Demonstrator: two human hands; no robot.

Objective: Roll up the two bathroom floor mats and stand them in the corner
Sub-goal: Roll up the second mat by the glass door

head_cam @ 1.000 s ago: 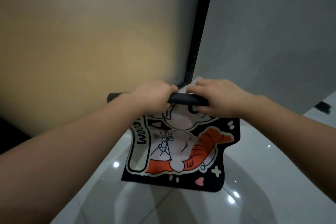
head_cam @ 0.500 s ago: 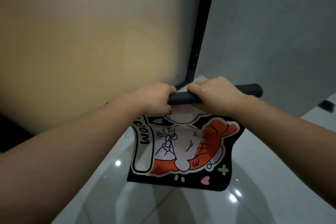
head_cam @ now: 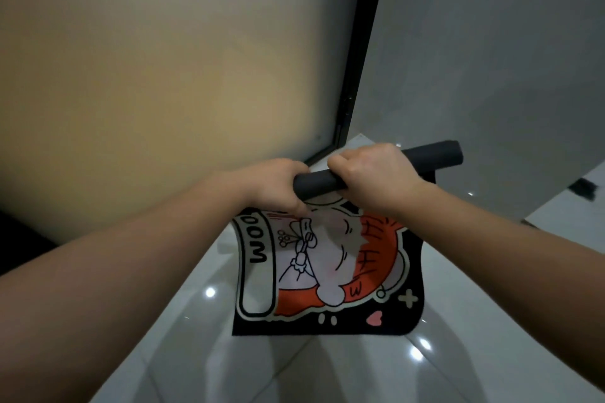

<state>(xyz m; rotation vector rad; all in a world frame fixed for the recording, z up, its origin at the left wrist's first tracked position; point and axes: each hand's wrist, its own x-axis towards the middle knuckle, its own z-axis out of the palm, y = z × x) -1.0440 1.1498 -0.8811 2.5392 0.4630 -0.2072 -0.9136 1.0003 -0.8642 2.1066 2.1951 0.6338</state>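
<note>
Fingers (head_cam: 294, 170) of the left hand (head_cam: 275, 185) were curled over the left end of the dark rolled part (head_cam: 432, 159) of the floor mat (head_cam: 327, 275), with the thumb laid beneath the roll against the printed face. The fingers of the right hand (head_cam: 376, 180) were wrapped round the roll just beside the left hand, so the mat was gripped by both hands. The roll was tilted, its right end raised and left free beyond the right hand.

On the far left a dark patch (head_cam: 19, 239) was seen low down. A large frosted panel (head_cam: 163, 75) filled the left and middle of the view and was lit in a warm yellow tone. The unrolled part of the mat was hung below the two hands in the middle, in front of the corner; a cartoon in orange, white and black and the letters "WOOM" were shown on it. Whether its lower edge touched the floor could not be told.

A black frame (head_cam: 363, 59) bounded the panel on its right, and a plain grey wall (head_cam: 491, 59) was joined to it there. The glossy pale tiled floor (head_cam: 327, 373) lay below, marked by bright spots of reflected light and by shadows beneath the mat. A small dark object (head_cam: 584, 190), too blurred to be identified, was seen on the floor at the far right.
</note>
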